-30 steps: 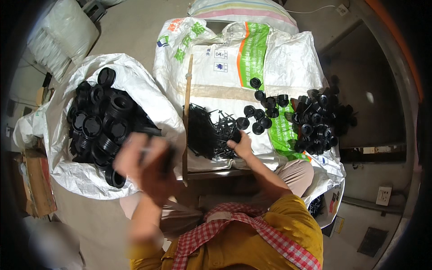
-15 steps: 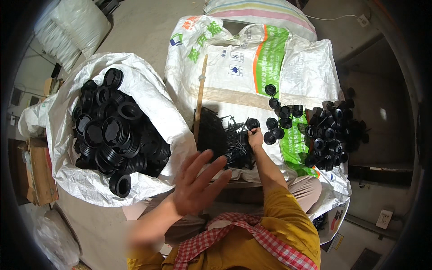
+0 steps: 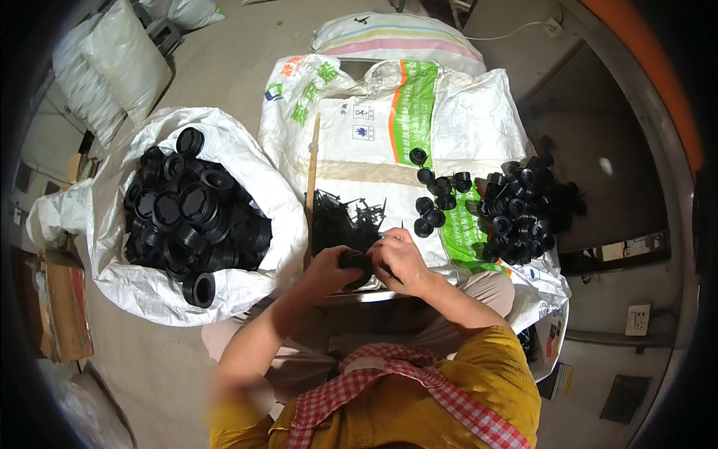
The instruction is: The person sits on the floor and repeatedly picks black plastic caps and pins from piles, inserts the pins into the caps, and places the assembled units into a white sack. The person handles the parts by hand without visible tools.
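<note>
A: Black round cap [image 3: 354,261] at near bench [image 3: 374,179] edge, over the lap. Gripped between both hands.

B: Hand state?

A: Left hand [image 3: 327,267] curled around cap's left side. Right hand [image 3: 396,258] closed over right side, fingers pinching something thin; too small to tell what.

B: Surroundings?

A: Pile of thin black pieces [image 3: 340,221] just beyond the hands. Small black caps [image 3: 516,213] heaped on the right, a few loose ones nearer centre. White sack [image 3: 247,161] of larger black rings [image 3: 191,213] on the left, on the floor.
</note>
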Demonstrator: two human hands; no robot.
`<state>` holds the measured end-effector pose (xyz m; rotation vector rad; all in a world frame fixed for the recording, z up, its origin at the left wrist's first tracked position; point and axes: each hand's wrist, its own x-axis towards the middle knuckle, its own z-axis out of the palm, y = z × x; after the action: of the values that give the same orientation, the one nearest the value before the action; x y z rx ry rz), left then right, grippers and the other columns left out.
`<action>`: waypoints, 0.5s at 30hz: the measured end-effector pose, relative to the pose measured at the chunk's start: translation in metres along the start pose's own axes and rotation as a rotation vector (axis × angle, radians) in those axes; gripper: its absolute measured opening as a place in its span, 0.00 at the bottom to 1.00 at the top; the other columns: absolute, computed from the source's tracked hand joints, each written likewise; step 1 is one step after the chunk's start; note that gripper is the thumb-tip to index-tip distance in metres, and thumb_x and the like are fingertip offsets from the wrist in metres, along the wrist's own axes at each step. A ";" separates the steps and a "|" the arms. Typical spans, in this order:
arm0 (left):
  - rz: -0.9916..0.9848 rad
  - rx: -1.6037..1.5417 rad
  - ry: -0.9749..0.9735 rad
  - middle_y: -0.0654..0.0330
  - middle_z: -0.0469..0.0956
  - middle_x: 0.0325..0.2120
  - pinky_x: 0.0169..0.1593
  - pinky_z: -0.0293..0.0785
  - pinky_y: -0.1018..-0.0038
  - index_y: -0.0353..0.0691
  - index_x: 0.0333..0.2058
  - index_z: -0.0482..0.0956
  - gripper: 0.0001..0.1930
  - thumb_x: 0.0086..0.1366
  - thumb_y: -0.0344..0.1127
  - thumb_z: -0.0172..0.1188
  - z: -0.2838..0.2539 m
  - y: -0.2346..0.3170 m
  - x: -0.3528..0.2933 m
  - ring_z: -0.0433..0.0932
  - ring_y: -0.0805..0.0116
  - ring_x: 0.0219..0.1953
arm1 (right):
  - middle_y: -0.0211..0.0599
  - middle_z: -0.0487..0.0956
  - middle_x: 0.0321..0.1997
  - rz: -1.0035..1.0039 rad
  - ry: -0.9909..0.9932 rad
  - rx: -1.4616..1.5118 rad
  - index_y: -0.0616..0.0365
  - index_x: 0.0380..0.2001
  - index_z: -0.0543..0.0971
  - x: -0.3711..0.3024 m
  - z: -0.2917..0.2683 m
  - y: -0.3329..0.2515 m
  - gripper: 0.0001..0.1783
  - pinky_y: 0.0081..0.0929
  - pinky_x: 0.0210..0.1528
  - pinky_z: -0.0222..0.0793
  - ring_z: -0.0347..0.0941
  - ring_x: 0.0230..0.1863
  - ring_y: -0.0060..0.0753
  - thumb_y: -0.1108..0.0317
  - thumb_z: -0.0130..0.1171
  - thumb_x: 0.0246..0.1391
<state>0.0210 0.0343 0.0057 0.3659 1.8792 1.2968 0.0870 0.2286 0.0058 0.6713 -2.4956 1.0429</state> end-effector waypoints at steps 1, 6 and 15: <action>-0.134 0.054 -0.095 0.56 0.77 0.40 0.44 0.73 0.67 0.36 0.46 0.72 0.24 0.49 0.33 0.66 -0.001 0.001 0.000 0.76 0.64 0.44 | 0.32 0.76 0.28 0.075 0.046 -0.019 0.54 0.23 0.72 0.000 0.000 -0.005 0.10 0.35 0.48 0.59 0.73 0.34 0.38 0.77 0.61 0.37; 1.012 0.827 0.200 0.55 0.76 0.42 0.50 0.72 0.60 0.39 0.36 0.75 0.14 0.47 0.29 0.61 -0.011 0.006 -0.020 0.76 0.52 0.44 | 0.37 0.76 0.21 0.640 -0.321 0.421 0.61 0.25 0.76 -0.017 0.017 -0.016 0.04 0.35 0.42 0.62 0.72 0.28 0.41 0.71 0.57 0.46; 1.047 -0.495 0.220 0.40 0.74 0.47 0.53 0.71 0.60 0.34 0.52 0.69 0.20 0.64 0.38 0.53 -0.026 0.004 -0.036 0.75 0.48 0.50 | 0.47 0.78 0.33 0.332 -0.263 1.482 0.67 0.28 0.78 -0.015 0.006 -0.035 0.09 0.42 0.52 0.62 0.72 0.41 0.42 0.70 0.56 0.51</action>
<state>0.0239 -0.0030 0.0298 1.0441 1.4380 2.4979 0.1172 0.2069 0.0140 0.7194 -1.5900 3.0670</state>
